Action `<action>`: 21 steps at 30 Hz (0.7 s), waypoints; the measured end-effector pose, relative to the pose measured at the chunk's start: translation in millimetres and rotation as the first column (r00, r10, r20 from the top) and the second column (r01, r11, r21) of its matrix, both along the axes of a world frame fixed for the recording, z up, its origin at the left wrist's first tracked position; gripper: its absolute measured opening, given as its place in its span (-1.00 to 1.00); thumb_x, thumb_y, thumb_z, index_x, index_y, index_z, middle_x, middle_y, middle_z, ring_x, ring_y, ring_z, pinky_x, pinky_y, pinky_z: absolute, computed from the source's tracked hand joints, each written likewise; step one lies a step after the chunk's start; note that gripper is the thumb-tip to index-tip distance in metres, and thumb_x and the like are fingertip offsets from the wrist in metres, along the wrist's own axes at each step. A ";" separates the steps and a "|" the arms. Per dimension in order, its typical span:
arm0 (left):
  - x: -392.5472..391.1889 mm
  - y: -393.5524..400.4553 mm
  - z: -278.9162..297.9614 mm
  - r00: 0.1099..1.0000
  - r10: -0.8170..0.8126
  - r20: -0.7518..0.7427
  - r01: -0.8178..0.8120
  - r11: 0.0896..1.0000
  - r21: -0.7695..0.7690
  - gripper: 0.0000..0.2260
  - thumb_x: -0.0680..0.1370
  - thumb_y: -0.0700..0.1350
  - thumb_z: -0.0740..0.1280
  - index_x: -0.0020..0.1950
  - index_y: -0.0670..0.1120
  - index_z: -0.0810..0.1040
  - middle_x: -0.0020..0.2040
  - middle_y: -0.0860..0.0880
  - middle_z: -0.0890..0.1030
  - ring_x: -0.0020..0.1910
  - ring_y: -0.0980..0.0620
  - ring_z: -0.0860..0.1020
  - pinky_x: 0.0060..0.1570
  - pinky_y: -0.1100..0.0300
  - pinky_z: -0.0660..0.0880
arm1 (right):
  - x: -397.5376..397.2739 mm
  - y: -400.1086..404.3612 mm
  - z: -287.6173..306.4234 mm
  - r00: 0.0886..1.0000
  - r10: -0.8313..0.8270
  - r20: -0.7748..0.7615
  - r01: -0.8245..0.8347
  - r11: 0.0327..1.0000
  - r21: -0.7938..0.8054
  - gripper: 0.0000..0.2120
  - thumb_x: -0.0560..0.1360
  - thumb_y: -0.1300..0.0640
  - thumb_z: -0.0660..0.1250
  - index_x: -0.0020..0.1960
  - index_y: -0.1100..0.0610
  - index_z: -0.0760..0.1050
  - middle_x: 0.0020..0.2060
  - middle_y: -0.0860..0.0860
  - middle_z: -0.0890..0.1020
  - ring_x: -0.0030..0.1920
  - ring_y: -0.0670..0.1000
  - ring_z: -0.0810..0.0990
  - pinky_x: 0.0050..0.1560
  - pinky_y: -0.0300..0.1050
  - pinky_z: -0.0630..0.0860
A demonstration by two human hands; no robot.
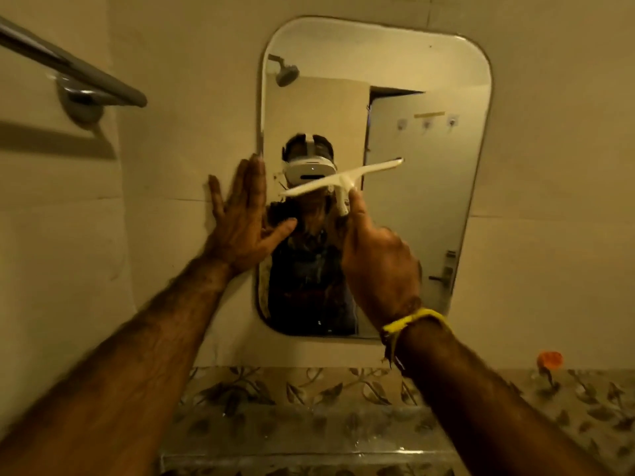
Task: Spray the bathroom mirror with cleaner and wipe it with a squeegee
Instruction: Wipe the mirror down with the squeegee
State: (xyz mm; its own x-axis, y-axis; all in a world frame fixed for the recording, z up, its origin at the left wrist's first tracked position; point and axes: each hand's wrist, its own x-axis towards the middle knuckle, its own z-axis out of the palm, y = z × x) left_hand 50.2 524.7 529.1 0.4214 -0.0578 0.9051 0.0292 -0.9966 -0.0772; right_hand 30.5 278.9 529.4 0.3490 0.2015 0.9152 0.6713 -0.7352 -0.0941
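A rounded rectangular mirror (429,207) hangs on the beige tiled wall straight ahead. My right hand (378,262) grips the handle of a white T-shaped squeegee (338,182), whose blade lies tilted across the middle of the glass, right end higher. My left hand (242,214) is flat and spread, palm against the wall at the mirror's left edge, thumb reaching over the glass. A yellow band circles my right wrist. No spray bottle shows.
A metal towel bar (68,68) juts from the wall at upper left. Below the mirror runs a glass shelf (309,438) before leaf-patterned tiles. A small orange object (549,359) sits at the right on that tile band.
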 end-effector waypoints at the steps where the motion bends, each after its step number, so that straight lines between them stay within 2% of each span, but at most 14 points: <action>1: -0.8 -1.9 0.4 1.000 -0.010 -0.009 0.010 1.000 -0.007 -0.03 0.55 0.40 0.13 0.65 -0.16 -0.28 0.67 -0.10 -0.25 0.65 -0.02 -0.26 0.50 -0.31 -0.40 | 0.7 8.5 15.1 1.000 0.025 0.017 -0.025 1.000 0.016 -0.46 0.64 0.09 0.12 0.57 -0.01 0.03 -0.22 0.07 0.63 -0.42 -0.04 0.51 -0.42 -0.11 0.58; 3: -2.6 -7.2 -0.1 0.998 -0.059 -0.016 0.058 0.996 -0.069 0.03 0.51 0.43 0.17 0.62 -0.09 -0.39 0.63 -0.06 -0.37 0.62 0.01 -0.37 0.50 -0.29 -0.42 | 2.5 28.1 48.7 0.997 0.046 0.058 -0.049 0.998 0.038 -0.46 0.62 0.09 0.17 0.55 -0.02 0.08 -0.37 0.00 0.52 -0.54 -0.15 0.32 -0.60 -0.30 0.32; 5: -6.9 -11.8 0.1 0.992 -0.124 0.004 0.122 0.972 -0.201 0.13 0.46 0.44 0.27 0.59 -0.04 -0.47 0.60 -0.04 -0.43 0.57 0.04 -0.46 0.51 -0.14 -0.46 | 3.8 45.4 72.3 0.998 0.016 0.065 -0.018 0.999 0.029 -0.45 0.60 0.11 0.18 0.54 -0.06 0.09 -0.38 0.00 0.47 -0.53 -0.11 0.28 -0.54 -0.35 0.12; 7: -10.2 -12.8 1.6 0.986 -0.166 0.018 0.164 0.943 -0.288 0.20 0.42 0.45 0.32 0.60 -0.13 -0.44 0.62 -0.12 -0.40 0.59 -0.05 -0.43 0.53 -0.07 -0.44 | 2.2 55.1 69.8 0.998 0.020 0.055 -0.021 0.999 0.024 -0.41 0.59 0.13 0.20 0.55 -0.05 0.06 -0.36 0.01 0.48 -0.50 -0.06 0.33 -0.54 -0.33 0.15; 9: -13.2 -11.3 2.4 0.978 -0.206 0.017 0.202 0.935 -0.293 0.24 0.39 0.52 0.28 0.60 -0.18 -0.40 0.64 -0.14 -0.36 0.62 -0.10 -0.37 0.54 -0.04 -0.44 | 1.5 54.4 45.0 0.997 0.054 0.055 -0.054 0.999 -0.002 -0.38 0.59 0.10 0.21 0.56 -0.04 0.00 -0.32 0.02 0.54 -0.46 -0.03 0.45 -0.53 -0.26 0.37; 10: -14.4 -9.7 2.3 0.975 -0.222 0.013 0.216 0.935 -0.280 0.25 0.37 0.57 0.23 0.61 -0.18 -0.39 0.64 -0.14 -0.35 0.63 -0.11 -0.35 0.54 -0.04 -0.44 | 2.7 50.6 28.6 0.997 0.067 0.049 -0.066 0.997 -0.030 -0.37 0.61 0.06 0.18 0.57 -0.05 -0.06 -0.24 0.06 0.60 -0.37 0.02 0.56 -0.45 -0.18 0.49; 12: -14.5 -8.8 0.7 0.973 -0.231 0.015 0.227 0.939 -0.259 0.25 0.34 0.62 0.17 0.62 -0.19 -0.35 0.65 -0.15 -0.33 0.64 -0.11 -0.32 0.55 -0.04 -0.42 | 6.4 39.7 3.7 0.997 0.071 0.040 -0.068 0.995 -0.078 -0.41 0.64 -0.01 0.08 0.57 -0.07 -0.13 -0.06 0.12 0.64 -0.21 0.07 0.64 -0.30 -0.11 0.60; 13: -13.9 -8.9 0.1 0.975 -0.222 0.023 0.221 0.943 -0.250 0.26 0.34 0.63 0.15 0.63 -0.20 -0.32 0.66 -0.16 -0.30 0.64 -0.12 -0.30 0.56 -0.06 -0.41 | 9.0 38.1 1.8 0.997 0.072 0.040 -0.068 0.994 -0.082 -0.42 0.64 -0.03 0.05 0.57 -0.07 -0.13 -0.04 0.13 0.64 -0.20 0.08 0.64 -0.29 -0.09 0.60; 15: -11.2 -11.7 -0.5 0.980 -0.197 0.037 0.200 0.952 -0.231 0.27 0.33 0.65 0.11 0.63 -0.25 -0.26 0.66 -0.19 -0.25 0.65 -0.15 -0.25 0.57 -0.09 -0.39 | 11.3 40.8 17.0 0.995 0.079 0.058 -0.077 0.996 -0.042 -0.41 0.61 -0.03 0.08 0.57 -0.05 -0.07 -0.21 0.09 0.62 -0.37 0.01 0.56 -0.40 -0.13 0.55; 17: -9.6 -13.2 0.0 0.983 -0.178 0.046 0.184 0.957 -0.224 0.27 0.32 0.65 0.10 0.63 -0.24 -0.25 0.67 -0.20 -0.23 0.66 -0.16 -0.23 0.56 -0.09 -0.39 | 13.9 47.6 37.7 0.991 0.042 0.127 -0.045 0.999 0.023 -0.39 0.59 0.06 0.20 0.56 -0.03 0.03 -0.42 0.00 0.48 -0.56 -0.15 0.27 -0.57 -0.29 0.33; 18: -9.7 -13.4 0.6 0.983 -0.175 0.046 0.181 0.958 -0.224 0.26 0.32 0.65 0.11 0.64 -0.23 -0.26 0.67 -0.20 -0.23 0.66 -0.16 -0.23 0.56 -0.09 -0.39 | 15.0 49.0 44.0 0.990 0.011 0.143 -0.018 0.999 0.047 -0.39 0.58 0.10 0.24 0.56 -0.01 0.08 -0.46 -0.03 0.41 -0.57 -0.20 0.16 -0.59 -0.37 0.18; 19: -10.5 -13.1 0.8 0.983 -0.176 0.046 0.181 0.957 -0.225 0.26 0.33 0.65 0.12 0.64 -0.22 -0.26 0.67 -0.20 -0.22 0.66 -0.16 -0.23 0.57 -0.11 -0.38 | 16.3 48.9 44.9 0.991 0.001 0.136 -0.008 0.999 0.054 -0.39 0.58 0.10 0.25 0.56 -0.01 0.09 -0.46 -0.03 0.40 -0.57 -0.20 0.14 -0.57 -0.40 0.12; 20: -11.6 -12.4 0.7 0.983 -0.177 0.046 0.183 0.957 -0.225 0.26 0.33 0.64 0.14 0.64 -0.23 -0.25 0.67 -0.20 -0.22 0.65 -0.16 -0.24 0.57 -0.14 -0.36 | 16.8 46.8 40.1 0.994 0.018 0.112 -0.023 0.999 0.043 -0.39 0.59 0.09 0.24 0.56 -0.02 0.06 -0.43 -0.01 0.43 -0.56 -0.16 0.20 -0.57 -0.37 0.19; 21: -12.7 -11.9 0.8 0.983 -0.179 0.043 0.184 0.957 -0.223 0.26 0.33 0.62 0.17 0.64 -0.23 -0.23 0.67 -0.20 -0.23 0.65 -0.16 -0.25 0.57 -0.17 -0.35 | 16.3 42.8 30.0 0.997 0.044 0.069 -0.046 0.999 0.019 -0.40 0.61 0.07 0.19 0.57 -0.03 0.00 -0.37 0.03 0.50 -0.52 -0.11 0.32 -0.56 -0.28 0.36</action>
